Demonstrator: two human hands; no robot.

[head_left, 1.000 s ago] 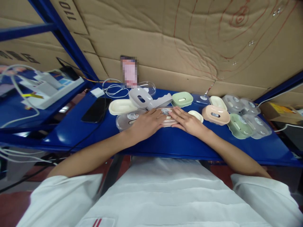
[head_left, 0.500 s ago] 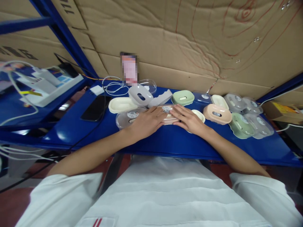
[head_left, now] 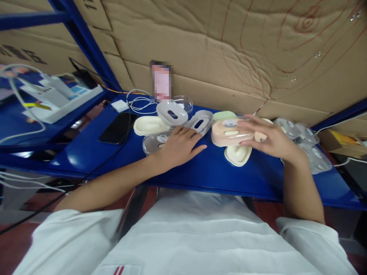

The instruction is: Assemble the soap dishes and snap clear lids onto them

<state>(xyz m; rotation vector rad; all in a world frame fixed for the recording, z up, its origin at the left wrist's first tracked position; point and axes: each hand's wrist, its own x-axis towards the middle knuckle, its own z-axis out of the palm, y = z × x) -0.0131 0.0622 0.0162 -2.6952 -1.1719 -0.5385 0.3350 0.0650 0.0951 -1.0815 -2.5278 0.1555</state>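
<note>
In my right hand [head_left: 271, 139] is a peach soap box [head_left: 225, 135] under a clear lid, gripped at its right end and raised off the table. Fingers spread, my left hand [head_left: 182, 147] lies over the right part of a lidded grey soap box [head_left: 151, 143]; whether it presses on it I cannot tell. Just beyond those fingers sits a grey slotted tray [head_left: 199, 124]. Below the raised box is a small cream dish [head_left: 237, 156]. A green soap box [head_left: 223, 115] is partly hidden behind it. Another peach piece [head_left: 260, 136] shows behind my right hand.
Another grey slotted piece [head_left: 172, 114], a cream tray [head_left: 150, 126] and a clear lid [head_left: 184, 104] lie at the back left. Several lidded boxes [head_left: 315, 156] stand at right. A dark phone [head_left: 114, 128] and cables are at left; cardboard [head_left: 200, 57] walls the back.
My right hand has lifted the lidded peach box and carried it to the right. My left hand has come off that box. The cream dish now lies nearer me.
</note>
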